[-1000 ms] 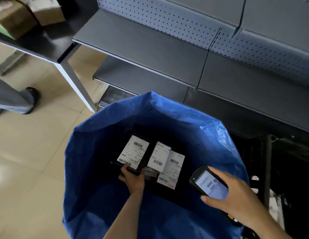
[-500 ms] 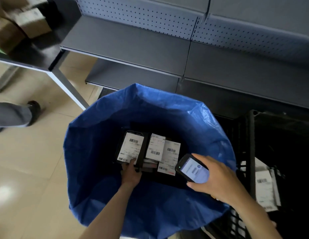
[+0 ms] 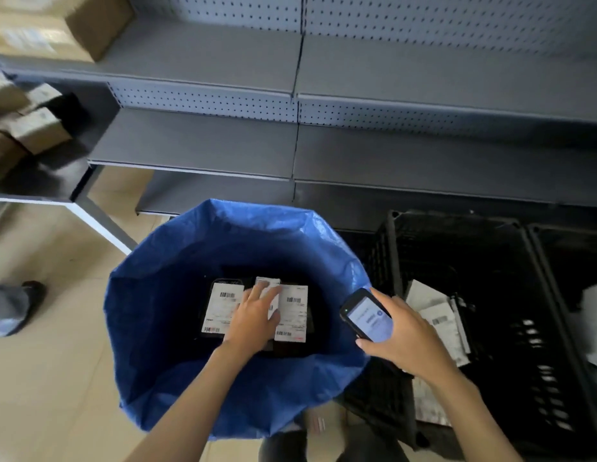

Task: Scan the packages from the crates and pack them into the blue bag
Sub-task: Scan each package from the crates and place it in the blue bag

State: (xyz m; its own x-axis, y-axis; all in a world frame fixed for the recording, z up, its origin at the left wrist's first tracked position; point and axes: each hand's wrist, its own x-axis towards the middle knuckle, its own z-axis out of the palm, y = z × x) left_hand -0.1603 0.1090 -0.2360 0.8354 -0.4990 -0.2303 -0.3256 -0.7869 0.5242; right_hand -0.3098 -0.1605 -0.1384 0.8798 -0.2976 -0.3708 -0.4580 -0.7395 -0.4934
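**Left hand [image 3: 253, 320] over packages [image 3: 292, 311] in the bag [image 3: 150, 328]; right hand [image 3: 409, 338] gripping the scanner [image 3: 367, 316]**

The left fingers [image 3: 257, 293] were straight and spread apart, laid over the middle of three white-labelled packages. Blur hid whether they pressed down. Those packages lay flat and side by side on the bag's bottom, labels up, at the centre of the frame.

The right fingers [image 3: 382, 296] and thumb were curled round the scanner. It was held over the bag's right rim with its lit screen facing up.

The bag stood open on the tiled floor [image 3: 40, 378], lower centre. Just right of it sat a black crate [image 3: 490, 261] holding loose packages [image 3: 439, 316] with labels showing. A second crate [image 3: 574, 255] stood against it at the right edge.

Grey shelves [image 3: 197, 145] with pegboard backs filled the upper frame. Cardboard boxes [image 3: 40, 28] sat at the upper left. A shoe [image 3: 35, 290] showed at the left edge.
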